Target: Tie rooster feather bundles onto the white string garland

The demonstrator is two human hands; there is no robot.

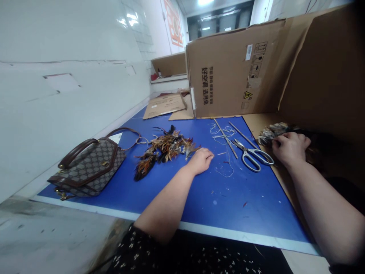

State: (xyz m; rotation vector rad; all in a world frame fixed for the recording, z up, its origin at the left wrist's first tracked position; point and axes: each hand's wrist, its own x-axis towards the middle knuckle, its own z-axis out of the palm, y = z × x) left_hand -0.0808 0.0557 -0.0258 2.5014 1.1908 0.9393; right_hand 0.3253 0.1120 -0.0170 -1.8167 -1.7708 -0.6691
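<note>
My left hand (200,160) rests on the blue table (208,205), fingers curled together, at the right end of a loose bunch of brown, orange and black feathers (168,145). Whatever lies inside its fingers is hidden. Over at the right, my right hand (291,148) reaches into a heap of grey and dark feathers (274,132), its fingers pinched on some of them. Just left of that hand lie scissors (251,155) with pale handles, blades partly apart. Thin string (221,133) is tangled around one thin stick (226,139); a second stick (243,135) lies beside it.
A large cardboard box (228,76) stands at the back right, with its open side around the feather heap. Flat cardboard pieces (164,105) lie at the back. A patterned handbag (91,167) sits at the left by the white wall (71,114). Small scraps dot the table.
</note>
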